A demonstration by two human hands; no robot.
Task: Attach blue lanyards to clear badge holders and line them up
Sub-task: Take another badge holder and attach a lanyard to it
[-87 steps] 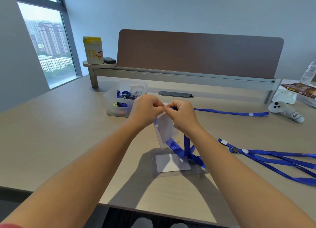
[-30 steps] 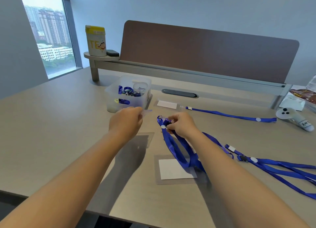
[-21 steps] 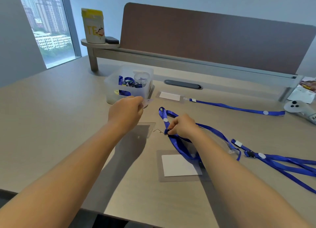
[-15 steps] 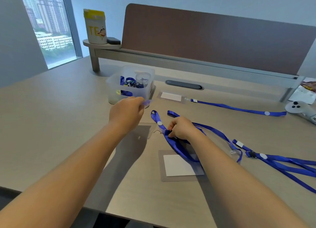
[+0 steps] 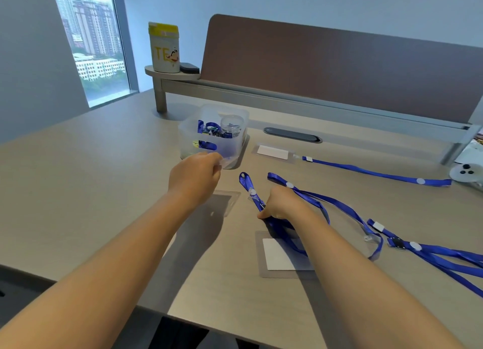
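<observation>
Our right hand (image 5: 281, 204) pinches the blue lanyard (image 5: 254, 195) near its clip; our left hand (image 5: 194, 177) pinches a clear badge holder (image 5: 227, 161) at ten o'clock, nearby.

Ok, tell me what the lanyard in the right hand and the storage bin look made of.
Lanyard: flat woven fabric ribbon, probably polyester; slight sheen, limp loops. Storage bin: frosted translucent plastic, matte; contents show through blurred.
</observation>
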